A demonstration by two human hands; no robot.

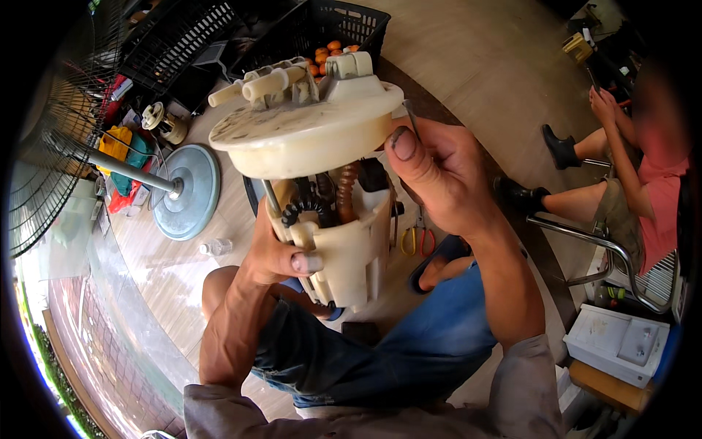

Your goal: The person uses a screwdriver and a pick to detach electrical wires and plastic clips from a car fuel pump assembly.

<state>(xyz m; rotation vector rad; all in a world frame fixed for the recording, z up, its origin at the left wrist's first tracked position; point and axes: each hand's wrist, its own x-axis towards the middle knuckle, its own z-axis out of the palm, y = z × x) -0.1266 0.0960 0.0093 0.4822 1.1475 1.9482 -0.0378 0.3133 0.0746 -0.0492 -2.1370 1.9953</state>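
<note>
From the head camera: you hold the cream plastic pump assembly (322,175) in mid-air above your lap. Your left hand (274,252) is closed round its lower housing; your right hand (431,175) clamps the round top flange, with a thin metal tool (411,117) tucked under the thumb. If that tool slips, it could nick the coiled hose (307,205), and a twist could strain the top nozzles (256,86).

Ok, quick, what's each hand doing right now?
Left hand: closed on the lower housing of the cream plastic pump assembly.
Right hand: closed on the assembly's round top flange, thumb on its rim.
</note>
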